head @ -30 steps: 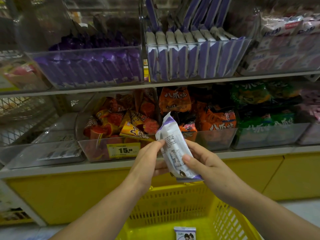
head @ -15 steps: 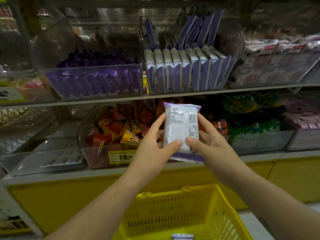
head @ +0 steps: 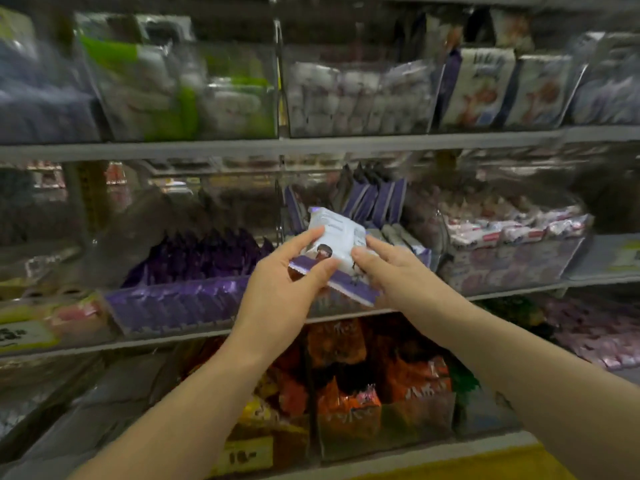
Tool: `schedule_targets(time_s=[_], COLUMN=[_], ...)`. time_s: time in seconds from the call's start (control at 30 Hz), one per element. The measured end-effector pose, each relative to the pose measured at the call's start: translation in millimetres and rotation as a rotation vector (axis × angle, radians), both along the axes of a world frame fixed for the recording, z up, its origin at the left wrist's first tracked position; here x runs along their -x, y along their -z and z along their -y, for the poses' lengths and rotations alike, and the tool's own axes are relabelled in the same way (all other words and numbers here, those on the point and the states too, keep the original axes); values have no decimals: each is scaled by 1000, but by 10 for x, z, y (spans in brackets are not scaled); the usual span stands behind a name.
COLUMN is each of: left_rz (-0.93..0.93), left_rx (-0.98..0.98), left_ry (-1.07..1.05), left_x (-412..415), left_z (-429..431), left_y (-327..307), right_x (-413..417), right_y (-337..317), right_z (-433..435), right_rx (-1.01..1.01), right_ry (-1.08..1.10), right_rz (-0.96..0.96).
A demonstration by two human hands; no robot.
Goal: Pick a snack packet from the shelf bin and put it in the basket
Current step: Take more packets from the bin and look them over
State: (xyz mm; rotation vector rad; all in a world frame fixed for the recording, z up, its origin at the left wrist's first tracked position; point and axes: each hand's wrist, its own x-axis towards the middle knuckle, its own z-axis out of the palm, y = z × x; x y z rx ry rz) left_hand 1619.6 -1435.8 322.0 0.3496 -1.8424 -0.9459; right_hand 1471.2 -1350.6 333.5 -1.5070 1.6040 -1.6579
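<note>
Holding the snack packet [head: 337, 230] between left hand [head: 277, 289] and right hand [head: 394, 271] fingers [head: 362, 253].

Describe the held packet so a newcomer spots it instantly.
Middle shelf, in front of the bin of upright purple-edged packets. The left hand and right hand hold the packet there: the only one outside a bin, tilted, white with a purple end strip.

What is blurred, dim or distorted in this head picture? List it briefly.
Head view: motion blur smears the upper bins and the yellow price label. Head view: the packet, pinched by the left hand and the right hand, is sharper, but its print is unreadable. Head view: the light is dim, and the orange packets below sit in shadow.
</note>
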Motion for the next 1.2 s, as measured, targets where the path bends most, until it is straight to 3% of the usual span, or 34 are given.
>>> schedule_targets(time_s=[0.2, 0.33, 0.5, 0.73, 0.97, 1.07, 1.2], left_rz=[106, 150, 174, 241, 514, 586, 747], left_rx=[97, 238, 331, 329, 433, 563, 580], left_ry=[-202, -350, -409, -410, -589, -680, -710], left_x=[-81, -108, -84, 36, 185, 431, 827], left_z=[525, 713, 882, 1062, 1138, 1220, 1453], left_y=[-452, -641, -777, -869, -907, -992, -1138], right_x=[366, 498, 446, 475, 702, 689, 670], right_y=[-516, -681, -736, -817, -847, -806, -800], right_z=[469, 927, 1566, 2027, 1947, 1938, 1924], right_rx=[-114, -137, -71, -200, -143, -101, -73], right_ry=[279, 320, 217, 207, 317, 331, 333], right_rz=[-695, -932, -868, -805, -693, -697, -713])
